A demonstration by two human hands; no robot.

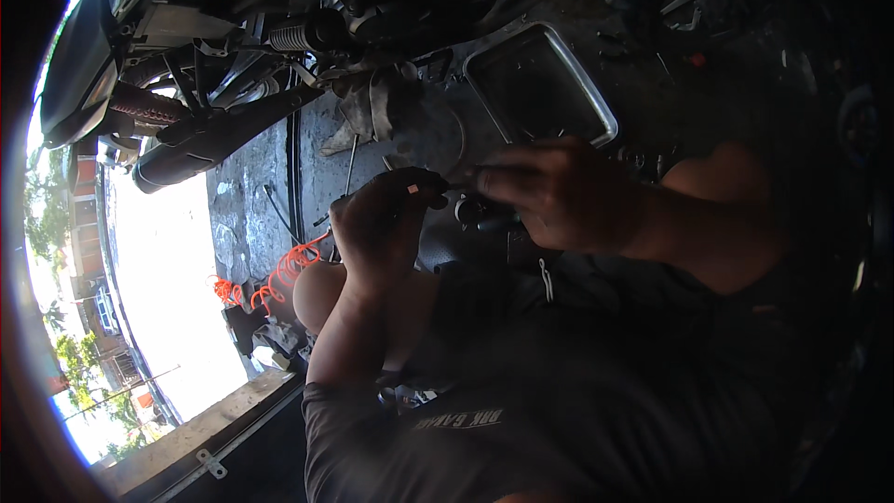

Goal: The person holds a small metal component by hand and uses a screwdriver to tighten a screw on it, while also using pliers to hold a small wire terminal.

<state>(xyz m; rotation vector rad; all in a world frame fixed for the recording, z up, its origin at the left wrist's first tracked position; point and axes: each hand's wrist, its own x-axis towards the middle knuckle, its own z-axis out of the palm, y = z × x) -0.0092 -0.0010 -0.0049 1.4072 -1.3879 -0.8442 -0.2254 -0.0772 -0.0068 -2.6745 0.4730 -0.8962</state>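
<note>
Shadow is hiding anything between the hands (573,194), while the upper edge is cutting off the motorcycle (303,34) beyond them.

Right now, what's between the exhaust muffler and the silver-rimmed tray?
A crumpled grey cloth-like bundle shows between the muffler and the tray in the head view; too dark to tell what else lies there.

A head-worn fisheye looks down from close above.
</note>
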